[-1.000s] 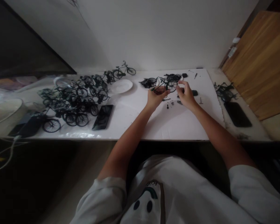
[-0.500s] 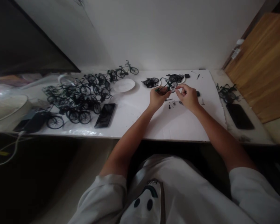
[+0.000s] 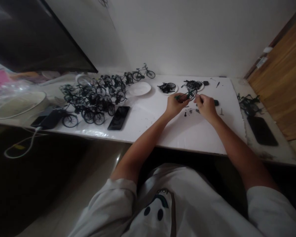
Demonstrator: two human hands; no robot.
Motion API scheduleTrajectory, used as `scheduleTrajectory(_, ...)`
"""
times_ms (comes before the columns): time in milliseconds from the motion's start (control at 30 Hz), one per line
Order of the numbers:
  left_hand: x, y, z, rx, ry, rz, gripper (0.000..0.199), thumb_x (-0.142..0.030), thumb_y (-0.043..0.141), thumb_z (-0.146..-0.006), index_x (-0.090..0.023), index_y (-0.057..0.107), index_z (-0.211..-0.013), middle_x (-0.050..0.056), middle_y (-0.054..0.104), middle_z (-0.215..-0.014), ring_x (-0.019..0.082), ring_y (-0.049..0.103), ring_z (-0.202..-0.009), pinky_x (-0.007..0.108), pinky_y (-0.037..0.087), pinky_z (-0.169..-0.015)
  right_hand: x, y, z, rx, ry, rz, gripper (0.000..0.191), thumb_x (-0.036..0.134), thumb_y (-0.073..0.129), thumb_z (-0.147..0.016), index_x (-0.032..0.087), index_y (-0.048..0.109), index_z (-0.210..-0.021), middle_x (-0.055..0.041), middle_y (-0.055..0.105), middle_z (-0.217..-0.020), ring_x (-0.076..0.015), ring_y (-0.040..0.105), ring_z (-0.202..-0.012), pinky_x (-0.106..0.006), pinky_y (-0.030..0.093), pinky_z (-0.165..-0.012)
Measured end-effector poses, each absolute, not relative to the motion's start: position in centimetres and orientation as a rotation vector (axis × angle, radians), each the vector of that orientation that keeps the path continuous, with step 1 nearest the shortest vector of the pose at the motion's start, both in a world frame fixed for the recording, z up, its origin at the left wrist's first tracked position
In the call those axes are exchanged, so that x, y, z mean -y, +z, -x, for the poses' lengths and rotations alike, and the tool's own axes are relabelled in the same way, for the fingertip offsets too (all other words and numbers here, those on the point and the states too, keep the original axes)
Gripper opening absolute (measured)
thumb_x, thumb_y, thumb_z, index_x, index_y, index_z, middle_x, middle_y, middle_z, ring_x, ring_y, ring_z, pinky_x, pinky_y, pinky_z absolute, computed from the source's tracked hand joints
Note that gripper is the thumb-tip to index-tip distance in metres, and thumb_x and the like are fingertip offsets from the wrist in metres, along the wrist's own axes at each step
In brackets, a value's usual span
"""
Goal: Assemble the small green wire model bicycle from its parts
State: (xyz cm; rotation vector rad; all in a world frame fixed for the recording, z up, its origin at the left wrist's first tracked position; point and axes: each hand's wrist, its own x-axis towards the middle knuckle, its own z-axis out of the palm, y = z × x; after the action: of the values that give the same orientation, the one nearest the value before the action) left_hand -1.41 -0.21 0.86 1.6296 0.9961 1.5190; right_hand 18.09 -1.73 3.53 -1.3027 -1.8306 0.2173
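Note:
A small dark green model bicycle [image 3: 192,94] is held up over the white board by my left hand [image 3: 174,107], fingers closed round its frame. One spoked wheel sticks out to the right, toward my right hand [image 3: 207,108]. My right fingers are pinched together beside that wheel; whatever is between them is too small to make out. Under and between the hands lie several tiny loose parts [image 3: 190,111]. Behind them, black parts [image 3: 168,87] lie on a small white plate, with more dark parts [image 3: 192,83] on another.
Many model bicycles [image 3: 93,102] crowd the table's left side; one stands apart [image 3: 144,73] by the wall. A phone [image 3: 118,118], a white plate [image 3: 140,89] and a basin [image 3: 19,105] are on the left. Bicycle frames [image 3: 249,104] and a dark slab [image 3: 262,131] lie right.
The view has swung left, so everything sits farther right. The bicycle in my left hand has turned, its wheel now seen more edge-on. My right fingers are more curled.

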Motion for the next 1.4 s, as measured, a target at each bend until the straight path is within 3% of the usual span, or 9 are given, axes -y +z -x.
scheduleTrajectory(100, 0.1, 0.8, 1.5, -1.014, 1.535, -1.621, 0.026, -0.033, 0.091, -0.08, -0.015, 0.072, -0.084, 0.003, 0.072, -0.078, 0.014, 0.067, -0.074, 0.023, 0.055, -0.067, 2.0, 3.7, -18.1, 1.791, 0.24, 1.315, 0.04, 0.059, 0.054, -0.106, 0.025, 0.066, -0.088, -0.0013, 0.061, -0.064, -0.0206, 0.056, -0.061, -0.036, 0.04, -0.066)
scheduleTrajectory(200, 0.2, 0.9, 1.4, -1.029, 1.528, -1.637, 0.025, -0.034, 0.088, -0.082, -0.015, 0.072, -0.084, 0.003, 0.072, -0.078, 0.012, 0.065, -0.071, 0.023, 0.053, -0.066, 2.1, 3.8, -18.0, 1.763, 0.238, 1.324, 0.024, 0.05, 0.069, -0.099, 0.027, 0.062, -0.098, 0.0031, 0.057, -0.062, -0.0185, 0.053, -0.056, -0.035, 0.037, -0.064)
scheduleTrajectory(333, 0.3, 1.0, 1.3, -1.069, 1.527, -1.658, 0.024, -0.034, 0.087, -0.084, -0.015, 0.072, -0.084, 0.003, 0.072, -0.077, 0.013, 0.067, -0.071, 0.023, 0.052, -0.066, 1.8, 3.4, -18.0, 1.791, 0.206, 1.333, 0.017, 0.041, 0.067, -0.101, 0.027, 0.057, -0.097, 0.0031, 0.057, -0.063, -0.0189, 0.053, -0.057, -0.035, 0.035, -0.065)
scheduleTrajectory(567, 0.6, 1.2, 1.3, -1.075, 1.522, -1.7, 0.021, -0.034, 0.086, -0.085, -0.016, 0.075, -0.087, 0.003, 0.074, -0.076, 0.013, 0.067, -0.068, 0.026, 0.05, -0.067, 0.7, 2.5, -18.5, 1.816, 0.152, 1.383, 0.025, 0.05, 0.059, -0.106, 0.028, 0.055, -0.097, -0.008, 0.073, -0.086, -0.0269, 0.068, -0.077, -0.039, 0.045, -0.074)
scheduleTrajectory(867, 0.6, 1.0, 1.4, -1.077, 1.516, -1.697, 0.018, -0.031, 0.086, -0.083, -0.016, 0.079, -0.09, 0.002, 0.075, -0.078, 0.013, 0.066, -0.069, 0.026, 0.052, -0.067, 1.1, 2.7, -18.2, 1.841, 0.239, 1.357, 0.051, 0.064, 0.037, -0.112, 0.027, 0.059, -0.084, -0.0067, 0.069, -0.073, -0.0242, 0.063, -0.069, -0.037, 0.044, -0.072)
scheduleTrajectory(1000, 0.4, 1.0, 1.5, -1.067, 1.53, -1.676, 0.023, -0.036, 0.086, -0.083, -0.016, 0.074, -0.084, 0.002, 0.07, -0.076, 0.012, 0.062, -0.067, 0.024, 0.052, -0.064, 1.5, 3.1, -18.1, 1.793, 0.228, 1.375, 0.033, 0.059, 0.059, -0.103, 0.027, 0.062, -0.092, -0.0008, 0.062, -0.067, -0.0216, 0.059, -0.063, -0.034, 0.04, -0.067)
scheduleTrajectory(1100, 0.6, 1.1, 1.5, -1.054, 1.518, -1.657, 0.024, -0.037, 0.086, -0.083, -0.015, 0.074, -0.085, 0.002, 0.071, -0.077, 0.013, 0.063, -0.069, 0.024, 0.053, -0.065, 1.6, 3.2, -18.0, 1.805, 0.197, 1.363, 0.023, 0.048, 0.063, -0.101, 0.027, 0.06, -0.093, -0.001, 0.063, -0.069, -0.0213, 0.058, -0.062, -0.034, 0.039, -0.067)
scheduleTrajectory(1300, 0.8, 1.3, 1.5, -1.061, 1.522, -1.7, 0.022, -0.036, 0.085, -0.083, -0.016, 0.075, -0.087, 0.003, 0.072, -0.076, 0.013, 0.063, -0.067, 0.025, 0.051, -0.063, 1.5, 3.2, -18.2, 1.846, 0.266, 1.33, 0.046, 0.056, 0.043, -0.11, 0.026, 0.065, -0.084, -0.0051, 0.066, -0.07, -0.024, 0.065, -0.07, -0.036, 0.045, -0.074)
scheduleTrajectory(1400, 0.6, 1.1, 1.5, -1.067, 1.531, -1.706, 0.02, -0.035, 0.085, -0.083, -0.017, 0.077, -0.087, 0.002, 0.074, -0.077, 0.012, 0.062, -0.067, 0.026, 0.051, -0.064, 1.7, 3.3, -18.1, 1.814, 0.278, 1.359, 0.04, 0.057, 0.05, -0.109, 0.025, 0.067, -0.09, -0.0026, 0.064, -0.067, -0.0235, 0.063, -0.066, -0.035, 0.044, -0.071)
